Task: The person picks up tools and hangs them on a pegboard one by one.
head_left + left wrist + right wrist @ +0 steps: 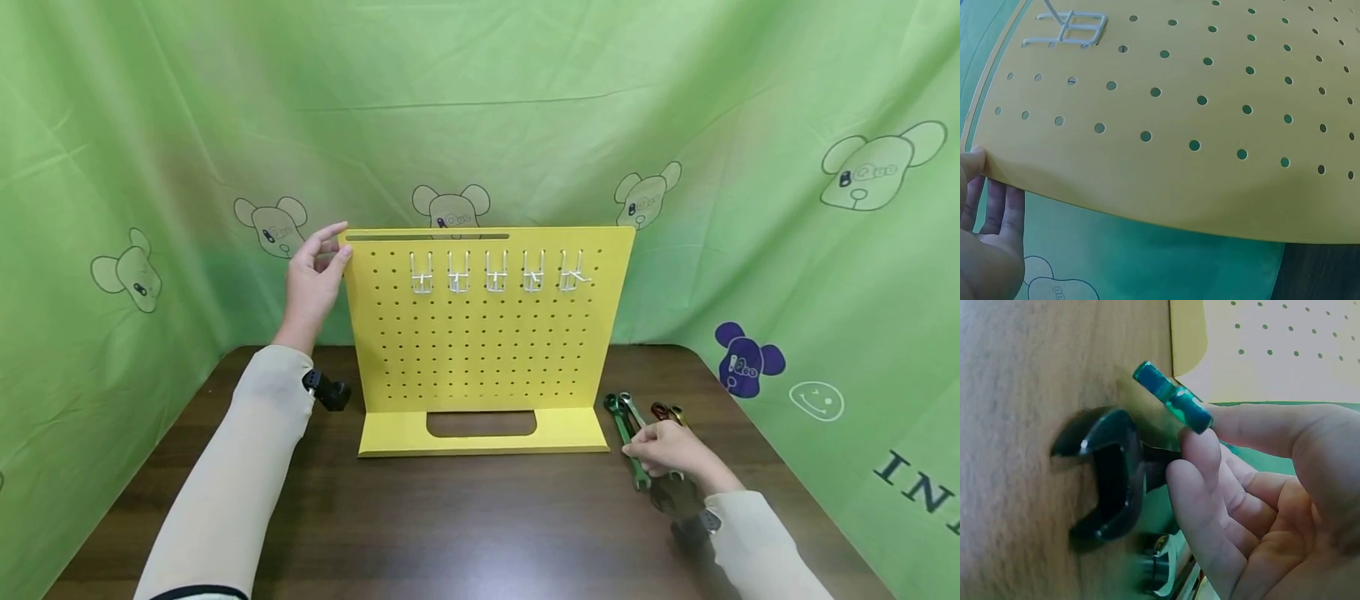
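Note:
My left hand (313,279) pinches the top left corner of a yellow pegboard (480,367), thumb on the front face and fingers behind the edge. The board stands upright on its base. My right hand (671,450) pinches a green wrench (621,427) at the right of the board; in the right wrist view, one end of the green wrench (1188,409) shows between thumb and fingers. Close under the fingertips is the open end of a black wrench (1135,472). Beside the green wrench lie a silver wrench (627,403), a reddish wrench (660,410) and a gold wrench (678,413), partly hidden by my hand.
Several white wire hooks (496,279) hang in a row along the upper part of the pegboard. Its base has a long cutout at the front. A brown wooden table (450,525) carries everything. Green printed cloth (525,100) hangs behind and at both sides.

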Motion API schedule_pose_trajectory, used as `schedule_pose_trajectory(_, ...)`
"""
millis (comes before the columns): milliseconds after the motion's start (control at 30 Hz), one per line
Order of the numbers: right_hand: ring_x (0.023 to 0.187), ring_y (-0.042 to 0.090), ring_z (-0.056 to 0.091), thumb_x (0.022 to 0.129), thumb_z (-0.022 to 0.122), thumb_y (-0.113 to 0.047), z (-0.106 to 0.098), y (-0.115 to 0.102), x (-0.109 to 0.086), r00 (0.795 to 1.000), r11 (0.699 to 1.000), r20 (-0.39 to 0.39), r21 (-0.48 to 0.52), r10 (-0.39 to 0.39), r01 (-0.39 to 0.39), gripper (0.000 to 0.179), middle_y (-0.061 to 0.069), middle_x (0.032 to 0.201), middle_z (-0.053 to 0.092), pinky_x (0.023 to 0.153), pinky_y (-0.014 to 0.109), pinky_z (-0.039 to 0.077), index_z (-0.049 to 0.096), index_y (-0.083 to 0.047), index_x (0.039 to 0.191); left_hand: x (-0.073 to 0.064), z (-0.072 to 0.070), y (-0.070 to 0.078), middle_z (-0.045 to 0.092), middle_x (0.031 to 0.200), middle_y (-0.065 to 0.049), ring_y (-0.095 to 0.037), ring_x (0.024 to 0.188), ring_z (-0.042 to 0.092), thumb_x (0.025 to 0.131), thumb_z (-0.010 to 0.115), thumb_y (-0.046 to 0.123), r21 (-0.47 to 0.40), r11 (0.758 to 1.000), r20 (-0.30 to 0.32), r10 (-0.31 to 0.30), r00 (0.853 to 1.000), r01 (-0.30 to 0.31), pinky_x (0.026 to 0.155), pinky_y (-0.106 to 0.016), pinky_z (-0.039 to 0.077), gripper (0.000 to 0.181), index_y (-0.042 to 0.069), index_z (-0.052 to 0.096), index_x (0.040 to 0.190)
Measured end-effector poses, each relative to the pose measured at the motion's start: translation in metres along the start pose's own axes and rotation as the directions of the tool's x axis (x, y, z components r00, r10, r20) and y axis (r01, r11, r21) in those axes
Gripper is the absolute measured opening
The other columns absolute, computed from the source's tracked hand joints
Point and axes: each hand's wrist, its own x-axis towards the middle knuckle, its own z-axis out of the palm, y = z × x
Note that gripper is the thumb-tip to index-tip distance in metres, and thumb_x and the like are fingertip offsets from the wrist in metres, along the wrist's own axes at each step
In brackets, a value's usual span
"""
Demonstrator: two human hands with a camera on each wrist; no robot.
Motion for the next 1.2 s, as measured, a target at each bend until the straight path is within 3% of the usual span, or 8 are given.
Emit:
schedule_pose_trajectory(200, 0.06, 0.015, 0.05, 0.099, 0.063, -0.012, -0.008, 0.001, -0.003, 0.996, 0.99, 0.078, 0.137, -0.04, 0.029, 0.018, 0.003, 0.066, 0.053, 0.055, 0.026, 0.048, 0.054, 0.001, 0.09, 0.001, -0.002, 0.002, 0.058, 0.118, -0.006, -0.021, 0.1, 0.058, 0.1, 0.063, 0.021, 0.037, 0.999, 0.019, 0.01, 1.0, -0.011, 0.081, -0.027, 0.05, 0.035, 0.021, 0.063, 0.136)
schedule_pose_trajectory(367, 0.06, 0.014, 0.05, 0.101, 0.059, -0.009, -0.015, -0.008, -0.01, 0.985, 0.972, 0.127, 0.215, -0.12, 0.091, 0.017, 0.005, 0.068, 0.053, 0.053, 0.024, 0.047, 0.052, 0.005, 0.096, 0.002, -0.003, 0.004, 0.06, 0.121, -0.007, -0.019, 0.101, 0.059, 0.1, 0.064, 0.019, 0.036, 0.999, 0.038, 0.018, 0.999, -0.02, 0.085, -0.028, 0.051, 0.035, 0.02, 0.062, 0.135)
schedule_pose_trajectory(633, 0.066, 0.018, 0.056, 0.1, 0.064, -0.017, -0.017, -0.03, -0.016, 0.981, 0.975, 0.087, 0.156, -0.172, 0.157, 0.021, 0.006, 0.07, 0.053, 0.058, 0.033, 0.055, 0.055, 0.002, 0.103, 0.002, -0.005, 0.008, 0.06, 0.123, -0.011, -0.02, 0.105, 0.059, 0.099, 0.064, 0.011, 0.045, 0.999, 0.073, 0.011, 0.997, -0.014, 0.09, -0.03, 0.051, 0.038, 0.015, 0.06, 0.137)
schedule_pose_trajectory(867, 0.071, 0.02, 0.058, 0.1, 0.064, -0.02, -0.002, -0.054, -0.005, 0.967, 0.961, 0.077, 0.153, -0.245, 0.231, 0.023, 0.009, 0.076, 0.054, 0.066, 0.038, 0.06, 0.056, 0.001, 0.107, 0.004, -0.005, 0.007, 0.06, 0.122, -0.012, -0.02, 0.103, 0.058, 0.099, 0.064, 0.01, 0.079, 0.997, 0.076, -0.004, 0.997, -0.001, 0.088, -0.03, 0.051, 0.038, 0.013, 0.06, 0.136)
schedule_pose_trajectory(1000, 0.069, 0.02, 0.057, 0.101, 0.063, -0.018, 0.013, -0.072, 0.004, 0.95, 0.944, 0.083, 0.167, -0.301, 0.284, 0.022, 0.012, 0.076, 0.054, 0.062, 0.034, 0.058, 0.056, 0.001, 0.107, 0.005, -0.005, 0.006, 0.06, 0.121, -0.011, -0.02, 0.102, 0.058, 0.099, 0.064, 0.009, 0.086, 0.996, 0.077, 0.0, 0.997, -0.006, 0.088, -0.03, 0.051, 0.037, 0.014, 0.06, 0.135)
schedule_pose_trajectory(1200, 0.077, 0.026, 0.06, 0.1, 0.065, -0.023, 0.038, -0.103, 0.021, 0.934, 0.921, 0.076, 0.211, -0.348, 0.326, 0.022, 0.014, 0.083, 0.057, 0.071, 0.04, 0.059, 0.059, -0.004, 0.108, 0.006, -0.006, 0.006, 0.061, 0.118, -0.01, -0.02, 0.102, 0.058, 0.099, 0.064, 0.009, 0.099, 0.995, 0.075, 0.001, 0.997, -0.008, 0.087, -0.03, 0.051, 0.036, 0.016, 0.062, 0.133)
